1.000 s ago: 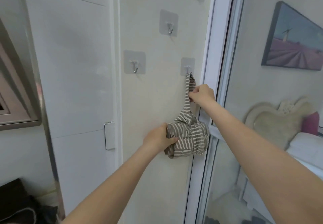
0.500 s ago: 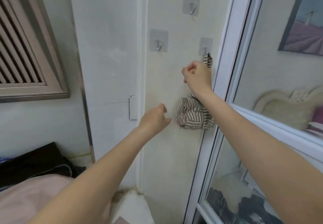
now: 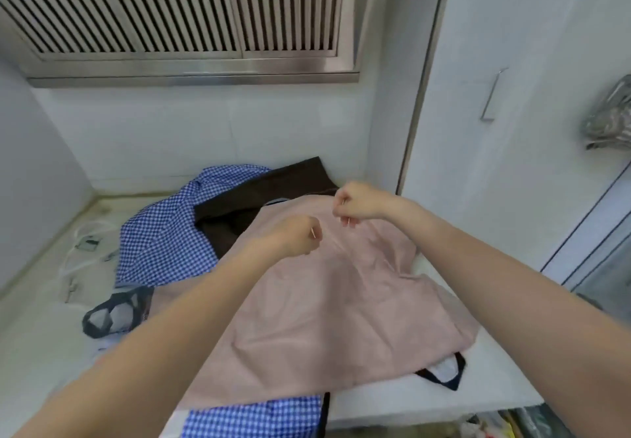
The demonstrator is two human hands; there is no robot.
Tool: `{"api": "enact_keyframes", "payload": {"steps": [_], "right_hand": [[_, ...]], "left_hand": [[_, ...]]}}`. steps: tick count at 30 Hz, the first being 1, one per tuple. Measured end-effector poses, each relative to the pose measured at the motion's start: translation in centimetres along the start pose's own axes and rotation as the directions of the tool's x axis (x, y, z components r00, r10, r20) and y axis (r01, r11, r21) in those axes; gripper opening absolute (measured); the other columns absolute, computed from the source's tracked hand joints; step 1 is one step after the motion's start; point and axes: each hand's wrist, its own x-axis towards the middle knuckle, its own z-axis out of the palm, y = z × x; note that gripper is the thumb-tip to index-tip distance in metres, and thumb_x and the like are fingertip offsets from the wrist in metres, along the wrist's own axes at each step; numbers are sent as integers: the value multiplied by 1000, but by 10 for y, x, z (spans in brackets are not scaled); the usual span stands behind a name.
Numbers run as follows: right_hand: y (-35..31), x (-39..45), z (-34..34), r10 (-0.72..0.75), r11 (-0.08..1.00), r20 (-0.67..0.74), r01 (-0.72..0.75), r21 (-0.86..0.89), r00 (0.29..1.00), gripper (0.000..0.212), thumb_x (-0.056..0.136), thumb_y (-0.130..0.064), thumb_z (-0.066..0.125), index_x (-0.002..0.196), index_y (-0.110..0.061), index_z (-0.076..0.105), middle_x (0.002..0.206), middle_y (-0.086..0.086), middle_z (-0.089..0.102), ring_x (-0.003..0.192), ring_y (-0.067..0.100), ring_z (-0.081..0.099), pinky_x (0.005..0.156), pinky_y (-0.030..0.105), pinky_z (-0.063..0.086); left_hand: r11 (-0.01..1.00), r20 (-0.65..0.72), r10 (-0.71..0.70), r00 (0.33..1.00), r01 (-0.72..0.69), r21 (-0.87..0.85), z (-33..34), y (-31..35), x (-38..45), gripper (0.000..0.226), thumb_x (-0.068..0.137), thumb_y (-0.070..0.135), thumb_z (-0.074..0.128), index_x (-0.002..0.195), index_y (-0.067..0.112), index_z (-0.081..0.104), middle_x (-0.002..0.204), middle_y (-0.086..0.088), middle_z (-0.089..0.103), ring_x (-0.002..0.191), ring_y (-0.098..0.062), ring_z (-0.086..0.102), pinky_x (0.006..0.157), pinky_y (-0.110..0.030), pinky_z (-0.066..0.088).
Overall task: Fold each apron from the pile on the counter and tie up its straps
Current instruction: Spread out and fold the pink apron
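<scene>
Now that the striped bundle hangs behind me, my hands, left (image 3: 296, 234) and right (image 3: 355, 203), pinch the pink apron (image 3: 327, 304) on the bench (image 3: 403, 403)

A wide metal louvred vent (image 3: 177, 7) fills the wall above the white counter (image 3: 41, 331). Below the vent to the left, clear plastic tubing (image 3: 80, 249) lies on the counter. Right of the vent stands a white cabinet door (image 3: 532, 150) with a slim metal handle (image 3: 491, 96).

no readable text, labels, numbers or signs
</scene>
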Motion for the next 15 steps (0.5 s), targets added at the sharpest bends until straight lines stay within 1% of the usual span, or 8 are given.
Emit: {"api": "enact_keyframes", "payload": {"steps": [3,5,7,10,11,13,14,15], "right_hand": [[-34,14,75,28,998,138,-21,-53,990,11,87,-7,53,86,-4,63,73,7,64,54,13,55,53,18,45],[-51,15,121,24,998,227,-10,-61,974,9,86,-9,57,86,-5,65,81,11,66,60,18,58,58,21,46],[-74,9,164,9,993,365,35,-113,931,12,84,-18,65,89,-6,68,88,14,69,70,22,61,62,24,46],[-100,-5,213,-5,951,522,165,-260,853,28,81,-38,71,88,-12,62,88,7,64,82,20,55,55,20,36],[-105,-10,228,5,920,552,212,-329,834,38,81,-42,70,100,-10,60,96,9,62,89,23,56,58,22,36],[-105,-17,256,36,825,586,307,-474,810,73,80,-44,70,133,-2,43,130,17,49,111,30,54,75,27,41],[-104,-21,269,49,770,598,351,-533,800,77,79,-43,71,136,-1,41,142,19,38,117,32,50,83,32,42],[-101,-24,279,53,721,598,384,-577,799,72,79,-41,71,133,-2,44,145,20,32,119,33,48,88,36,42]], "left_hand": [[996,86,-83,993,85,-18,15,-79,-37,15,91,12,53,104,14,60,107,-9,67,90,-20,65,83,-31,52],[990,133,-139,981,139,8,26,-119,-65,17,92,15,54,109,13,59,113,-5,65,97,-18,62,82,-27,49],[988,215,-152,965,148,34,40,-156,-90,25,89,21,61,111,10,60,112,-3,63,101,-20,59,82,-26,45],[989,373,-143,917,145,23,67,-191,-119,41,81,32,71,113,10,58,105,-1,58,99,-22,56,86,-30,44],[987,429,-156,890,154,39,80,-200,-127,49,80,34,72,119,10,55,111,-2,56,103,-23,55,87,-31,44],[985,487,-174,856,151,86,99,-209,-140,68,79,36,73,135,11,42,128,-7,50,114,-25,51,91,-29,41],[984,490,-176,854,149,95,106,-213,-146,76,79,37,73,140,11,35,134,-8,46,118,-26,48,92,-29,40],[985,486,-171,857,145,90,112,-217,-149,81,78,39,73,142,11,32,136,-9,44,120,-26,47,93,-30,39]]}}
